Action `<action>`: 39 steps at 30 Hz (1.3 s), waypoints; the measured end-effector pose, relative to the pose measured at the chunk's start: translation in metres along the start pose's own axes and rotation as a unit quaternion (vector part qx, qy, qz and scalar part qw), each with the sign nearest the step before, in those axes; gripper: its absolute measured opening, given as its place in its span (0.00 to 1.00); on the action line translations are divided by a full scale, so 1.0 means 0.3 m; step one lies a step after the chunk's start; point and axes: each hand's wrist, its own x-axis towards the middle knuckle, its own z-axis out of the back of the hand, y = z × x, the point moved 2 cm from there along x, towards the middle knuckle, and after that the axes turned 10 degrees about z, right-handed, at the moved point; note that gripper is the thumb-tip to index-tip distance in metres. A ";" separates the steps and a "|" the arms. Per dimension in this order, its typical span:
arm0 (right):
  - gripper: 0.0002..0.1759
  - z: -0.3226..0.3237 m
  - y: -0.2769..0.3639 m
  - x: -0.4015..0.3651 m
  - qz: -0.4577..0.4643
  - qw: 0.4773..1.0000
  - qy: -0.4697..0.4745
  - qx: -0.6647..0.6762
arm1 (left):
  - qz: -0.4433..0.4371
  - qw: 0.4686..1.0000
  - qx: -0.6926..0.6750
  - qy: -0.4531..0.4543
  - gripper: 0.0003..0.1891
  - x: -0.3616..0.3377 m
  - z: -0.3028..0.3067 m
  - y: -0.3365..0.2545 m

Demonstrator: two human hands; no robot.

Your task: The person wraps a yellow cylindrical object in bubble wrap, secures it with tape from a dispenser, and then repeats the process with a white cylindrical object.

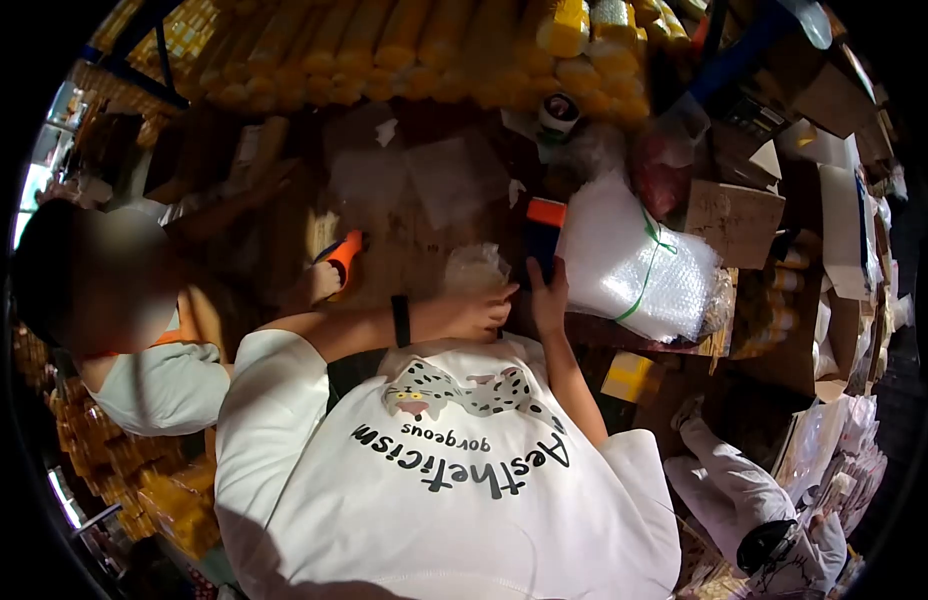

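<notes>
My right hand (549,292) is closed around the lower end of a dark blue box with an orange end (545,232), which stands up from my fingers. My left hand (484,310), with a black band on its wrist, is in front of my chest with the fingers curled in. What those fingers hold, if anything, is too dim to make out. Just beyond them lies a crumpled piece of clear plastic (477,267). Right of the blue box is a stack of bubble-wrap bags (634,262) tied with green string.
A co-worker at the left has a hand (326,283) on an orange-handled tool (344,258). Cardboard boxes (734,222) stand at the right. Yellow rolls (404,45) line the back, near a white cup (559,115). Another person (744,490) is at lower right.
</notes>
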 end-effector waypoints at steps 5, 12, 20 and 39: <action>0.28 -0.052 -0.029 0.060 0.003 0.995 0.072 0.075 | 0.193 0.975 -0.097 -0.043 0.25 -0.041 0.093 0.064; 0.27 -0.058 -0.061 0.056 -0.022 0.989 0.075 0.129 | 0.551 0.720 -0.393 -0.156 0.35 -0.171 0.072 0.030; 0.22 -0.038 0.023 0.030 0.039 0.993 0.100 0.053 | 0.556 0.737 -0.371 -0.103 0.17 -0.104 0.022 -0.057; 0.34 -0.002 0.173 -0.002 0.207 0.966 0.147 -0.046 | 0.495 0.764 -0.305 -0.280 0.08 -0.108 0.008 0.037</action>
